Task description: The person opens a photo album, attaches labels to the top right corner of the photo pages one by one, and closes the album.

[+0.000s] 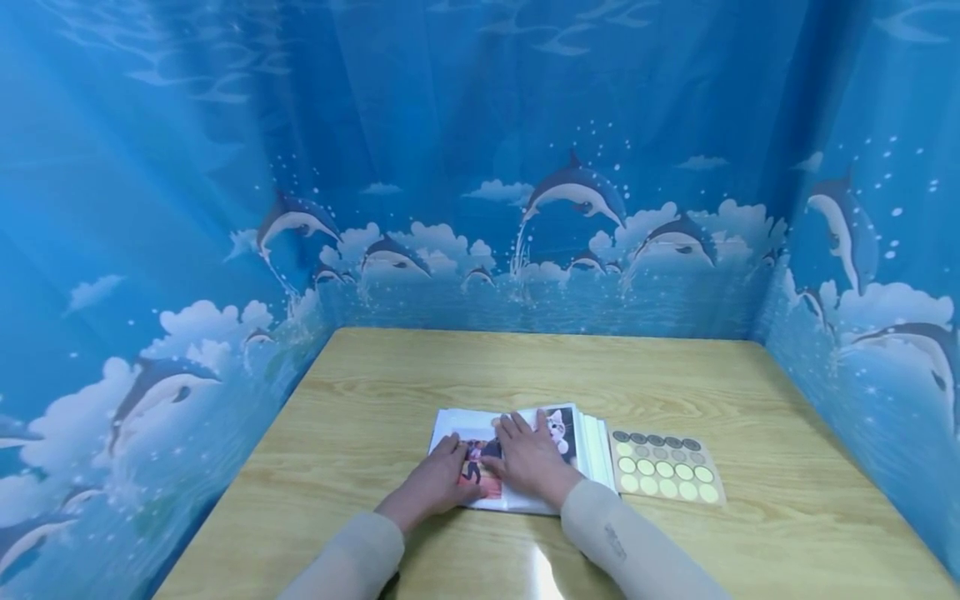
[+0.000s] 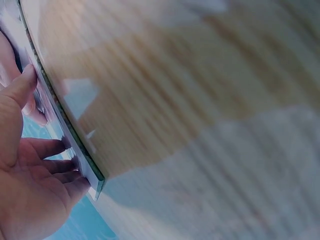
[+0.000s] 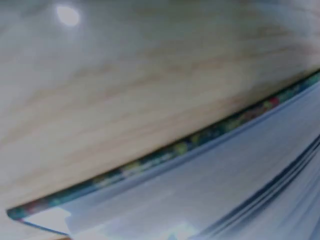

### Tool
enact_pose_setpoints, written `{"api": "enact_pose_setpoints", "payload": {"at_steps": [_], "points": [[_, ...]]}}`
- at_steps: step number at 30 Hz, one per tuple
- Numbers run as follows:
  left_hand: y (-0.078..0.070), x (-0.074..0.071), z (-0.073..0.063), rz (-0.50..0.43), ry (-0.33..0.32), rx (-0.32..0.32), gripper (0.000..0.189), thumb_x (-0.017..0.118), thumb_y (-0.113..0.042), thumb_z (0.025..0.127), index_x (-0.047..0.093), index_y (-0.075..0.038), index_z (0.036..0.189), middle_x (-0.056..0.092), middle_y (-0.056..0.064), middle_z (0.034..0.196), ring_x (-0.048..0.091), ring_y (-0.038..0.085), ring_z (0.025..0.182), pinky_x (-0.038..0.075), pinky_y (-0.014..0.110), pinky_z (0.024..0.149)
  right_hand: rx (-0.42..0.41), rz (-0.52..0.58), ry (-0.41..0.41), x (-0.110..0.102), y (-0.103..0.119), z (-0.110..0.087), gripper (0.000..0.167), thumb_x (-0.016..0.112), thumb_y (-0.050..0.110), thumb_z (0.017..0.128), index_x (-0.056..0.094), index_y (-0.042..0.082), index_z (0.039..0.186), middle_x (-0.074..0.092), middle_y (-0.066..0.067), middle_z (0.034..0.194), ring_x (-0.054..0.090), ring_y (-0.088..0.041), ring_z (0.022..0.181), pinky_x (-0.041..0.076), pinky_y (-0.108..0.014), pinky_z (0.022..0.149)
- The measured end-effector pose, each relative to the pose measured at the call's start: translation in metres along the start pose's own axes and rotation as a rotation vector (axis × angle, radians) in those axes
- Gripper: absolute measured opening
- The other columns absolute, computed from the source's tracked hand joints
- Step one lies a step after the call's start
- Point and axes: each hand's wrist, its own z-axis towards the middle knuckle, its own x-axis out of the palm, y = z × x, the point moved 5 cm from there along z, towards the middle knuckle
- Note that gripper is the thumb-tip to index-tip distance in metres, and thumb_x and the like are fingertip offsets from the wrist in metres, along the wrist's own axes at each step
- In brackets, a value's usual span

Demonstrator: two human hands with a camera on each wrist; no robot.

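Observation:
A photo album (image 1: 456, 419) lies spread out on the table, with white pages and a thick page stack on its right side. On the left page is a photo (image 1: 489, 486) of a figure on a reddish ground, partly covered by both hands. My left hand (image 1: 433, 483) rests on that page, fingers extended; the left wrist view shows this hand (image 2: 35, 187) at the album's edge (image 2: 75, 131). With straight fingers, my right hand (image 1: 531, 457) presses near the middle fold, beside a kitten picture (image 1: 557, 428). The right wrist view shows the patterned cover edge (image 3: 187, 144), but no hand.
Right of the album, a sheet of round stickers (image 1: 670, 468) in dark, tan and pale yellow rows lies on the wooden table (image 1: 420, 371). Blue dolphin-print curtains (image 1: 450, 125) surround the table at the back and sides.

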Motion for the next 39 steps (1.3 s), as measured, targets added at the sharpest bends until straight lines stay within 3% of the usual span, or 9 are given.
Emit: {"api": "enact_pose_setpoints", "payload": {"at_steps": [10,20,39], "points": [[-0.001,0.005,0.009,0.05,0.029,-0.039,0.088,0.071,-0.051,0.087,0.04,0.006,0.147,0.028,0.027,0.156,0.025,0.041,0.144,0.026,0.05,0.117,0.01,0.008,-0.007,0.007,-0.006,0.007,0.076,0.033,0.065,0.099,0.042,0.008,0.149,0.037,-0.013,0.156,0.03,-0.034,0.145,0.013,-0.066,0.115],[0.0,0.002,0.006,0.026,-0.03,0.038,0.089,0.073,-0.048,0.086,0.041,0.012,0.143,0.031,0.034,0.151,0.03,0.046,0.14,0.029,0.053,0.114,0.008,0.018,-0.003,0.012,-0.004,0.016,0.077,0.031,0.068,0.098,0.041,0.013,0.151,0.033,-0.013,0.157,0.027,-0.034,0.145,0.012,-0.066,0.115],[-0.001,-0.001,0.004,0.045,0.024,-0.029,0.092,0.073,-0.052,0.084,0.04,0.01,0.144,0.029,0.031,0.153,0.029,0.045,0.141,0.028,0.053,0.115,0.032,0.03,-0.003,0.003,-0.002,0.004,0.077,0.036,0.066,0.098,0.045,0.008,0.148,0.036,-0.015,0.156,0.03,-0.032,0.144,0.012,-0.065,0.116]]}}
